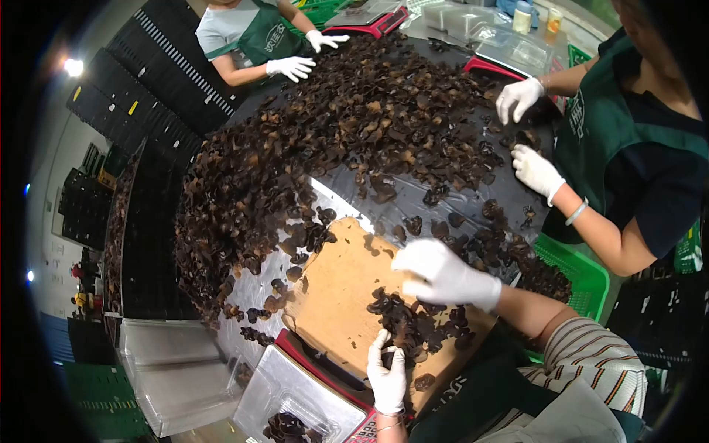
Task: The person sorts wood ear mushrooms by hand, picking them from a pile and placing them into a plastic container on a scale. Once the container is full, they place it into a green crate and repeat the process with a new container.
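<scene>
My left hand (386, 375), in a white glove, is at the near edge of a tan board (332, 277), its thumb and fingers closed around a dark piece of wood ear mushroom (387, 359). Against it on the board lies a small heap of wood ear mushrooms (425, 325). Over the far side of that heap hovers my gloved right hand (447, 275), slightly blurred, fingers apart and nothing visible between them. Beside the board, a clear plastic tray holding some mushrooms (289, 427) sits on a red-edged scale (303, 395).
A large mound of wood ear mushrooms (354, 111) covers the dark table. Two co-workers' gloved hands (538, 171) (292, 68) reach in from the right and far side. Green basket (583, 273) at right; stacked clear trays (173, 369) and black crates (159, 74) at left.
</scene>
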`<action>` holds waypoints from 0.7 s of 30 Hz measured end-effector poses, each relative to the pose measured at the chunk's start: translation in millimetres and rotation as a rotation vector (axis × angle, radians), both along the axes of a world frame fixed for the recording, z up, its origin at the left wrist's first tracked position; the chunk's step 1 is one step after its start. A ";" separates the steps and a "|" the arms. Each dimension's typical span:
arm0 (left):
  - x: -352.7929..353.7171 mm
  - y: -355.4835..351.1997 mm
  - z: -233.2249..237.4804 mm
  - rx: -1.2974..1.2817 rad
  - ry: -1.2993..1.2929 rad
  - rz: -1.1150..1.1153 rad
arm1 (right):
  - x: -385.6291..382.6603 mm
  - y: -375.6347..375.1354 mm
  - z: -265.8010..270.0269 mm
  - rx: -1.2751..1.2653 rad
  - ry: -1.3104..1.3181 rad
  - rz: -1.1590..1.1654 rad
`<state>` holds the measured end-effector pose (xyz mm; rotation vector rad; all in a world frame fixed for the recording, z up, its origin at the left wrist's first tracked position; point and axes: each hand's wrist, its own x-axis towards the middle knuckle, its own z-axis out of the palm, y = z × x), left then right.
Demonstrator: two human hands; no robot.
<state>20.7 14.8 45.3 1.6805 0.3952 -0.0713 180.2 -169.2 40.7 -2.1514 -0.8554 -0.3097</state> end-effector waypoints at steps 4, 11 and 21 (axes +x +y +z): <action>-0.5 1.5 -4.5 0.037 -0.045 -0.009 | 50.8 -11.1 -29.7 -0.227 -0.039 -0.224; -3.9 3.5 -2.1 0.106 -0.067 0.071 | 73.8 -10.0 -49.9 -0.172 0.136 -0.030; -0.4 -0.2 14.4 -0.109 -0.019 0.194 | -16.5 5.7 4.9 0.959 1.492 0.258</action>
